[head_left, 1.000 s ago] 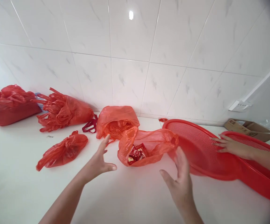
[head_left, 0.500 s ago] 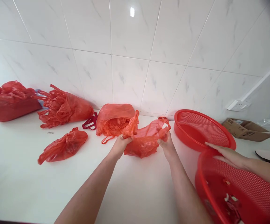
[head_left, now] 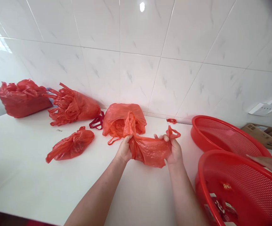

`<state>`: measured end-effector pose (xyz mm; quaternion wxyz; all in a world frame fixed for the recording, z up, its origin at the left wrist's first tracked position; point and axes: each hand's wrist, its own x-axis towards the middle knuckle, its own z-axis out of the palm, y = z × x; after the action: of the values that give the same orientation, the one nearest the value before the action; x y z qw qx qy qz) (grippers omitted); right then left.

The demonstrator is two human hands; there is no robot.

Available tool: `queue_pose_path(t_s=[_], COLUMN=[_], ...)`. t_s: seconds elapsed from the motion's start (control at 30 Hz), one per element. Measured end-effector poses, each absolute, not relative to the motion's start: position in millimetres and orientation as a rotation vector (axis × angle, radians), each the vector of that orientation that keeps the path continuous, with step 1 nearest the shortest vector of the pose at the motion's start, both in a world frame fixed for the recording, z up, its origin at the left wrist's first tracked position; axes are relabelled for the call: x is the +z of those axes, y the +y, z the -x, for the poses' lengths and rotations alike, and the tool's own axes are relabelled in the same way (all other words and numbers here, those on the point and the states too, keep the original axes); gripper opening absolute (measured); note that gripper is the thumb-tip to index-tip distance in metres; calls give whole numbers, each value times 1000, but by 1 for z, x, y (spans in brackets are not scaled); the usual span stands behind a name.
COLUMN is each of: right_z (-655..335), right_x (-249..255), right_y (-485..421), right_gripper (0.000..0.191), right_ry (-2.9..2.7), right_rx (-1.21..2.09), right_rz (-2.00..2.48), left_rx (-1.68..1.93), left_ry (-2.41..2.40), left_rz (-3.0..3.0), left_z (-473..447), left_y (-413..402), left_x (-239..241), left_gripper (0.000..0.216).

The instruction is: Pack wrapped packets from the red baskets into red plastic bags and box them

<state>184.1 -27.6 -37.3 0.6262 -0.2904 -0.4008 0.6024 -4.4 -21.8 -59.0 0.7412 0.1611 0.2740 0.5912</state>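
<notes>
A thin red plastic bag is stretched between my two hands above the white table. My left hand grips its left side near one handle loop, which stands up over the fist. Wrapped round its right side is my right hand, with the other handle loop sticking out above the fingers. Whatever lies inside the bag, if anything, cannot be made out. Just behind it sits an open red bag stuffed with more crumpled red bags. To the left lies a knotted, filled red bag.
Two red mesh baskets, a front one holding small packets and a rear one, stand at the right. Another person's hand rests at their rims. Bundled red bags and a bulky red bag line the tiled wall. A cardboard box stands far right.
The bag's mouth, held wide before, is now drawn closed and pulled flat between my hands. The view has turned slightly left. The other person's hand and the front basket have shifted.
</notes>
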Motion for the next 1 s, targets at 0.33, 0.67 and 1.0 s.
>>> queue_pose_path(t_s=[0.33, 0.67, 1.0], right_z=[-148, -139, -154], right_x=[-48, -55, -83], right_y=[-32, -40, -25], right_gripper=[40, 11, 27], right_ry=[-1204, -1255, -1116], right_rx=[1657, 1564, 1446], right_rz=[766, 1026, 1127], left_rx=[1161, 1256, 1519], left_ry=[540, 804, 1070], left_rz=[-540, -936, -1745], left_z=[-3, -25, -25], left_y=[-23, -34, -49], left_x=[-86, -86, -83], left_gripper=[26, 18, 37])
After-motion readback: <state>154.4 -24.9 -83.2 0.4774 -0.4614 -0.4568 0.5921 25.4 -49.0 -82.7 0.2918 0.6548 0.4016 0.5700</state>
